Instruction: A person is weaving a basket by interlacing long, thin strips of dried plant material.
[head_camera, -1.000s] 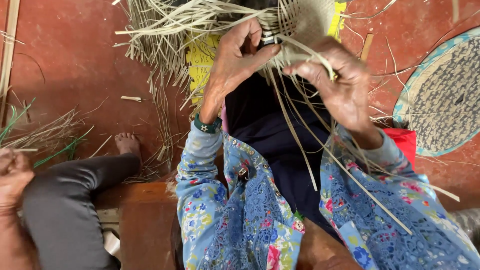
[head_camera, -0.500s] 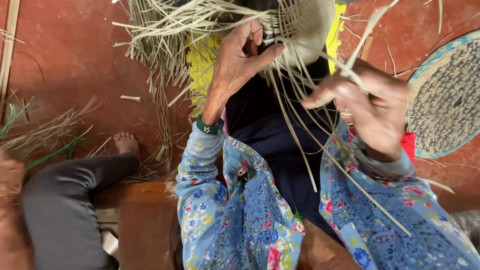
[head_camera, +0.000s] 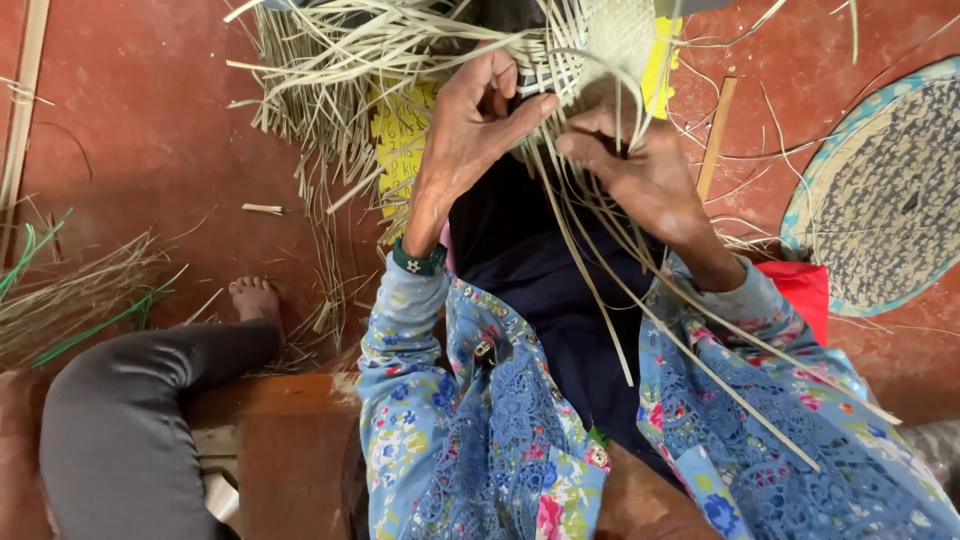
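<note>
Fingers of the left hand are curled a little, and the thumb presses on thin pale straw strips at the edge of a woven mat piece. Right beside it, almost touching, the right hand is bent closed with its fingers pinching some of the same strips. Both hands hold the weaving up near the top of the view, above the person's lap.

The woven part is tight and checkered. Long loose strips hang down from it, over the dark cloth on the lap and across the blue flowered sleeves. More loose strips fan out to the left from the top, like a messy brush. A dark green bracelet sits on the left wrist.

Under the weaving a yellow sheet peeks out. It all rests over a red floor. On the right lies a round woven mat with a light blue rim, well apart from the hands. A thin wooden stick lies between it and the right hand. A red thing sits by the right sleeve.

On the left, another person's leg in grey trousers ends in a bare foot. A pile of straw with some green strands lies near it.
</note>
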